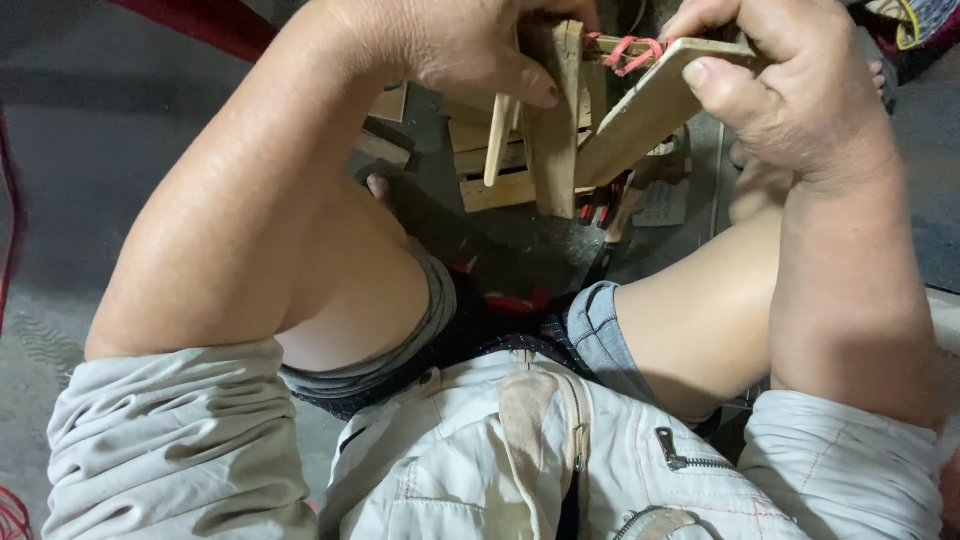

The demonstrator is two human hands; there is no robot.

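A seated person's left hand (470, 50) clasps an upright wooden slat (553, 120) at twelve o'clock; the right hand (790, 90), at one o'clock, grips a slanted slat (640, 110) against it. Red cord (632, 52) binds the tops, seemingly partway tied.

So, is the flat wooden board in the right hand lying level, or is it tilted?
Tilted. The flat wooden board slopes from the right hand down towards the upright wooden piece held by the left hand.

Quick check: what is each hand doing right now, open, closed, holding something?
Left hand: closed on the upright wooden piece.
Right hand: closed on the slanted flat wooden board, thumb on its upper end.
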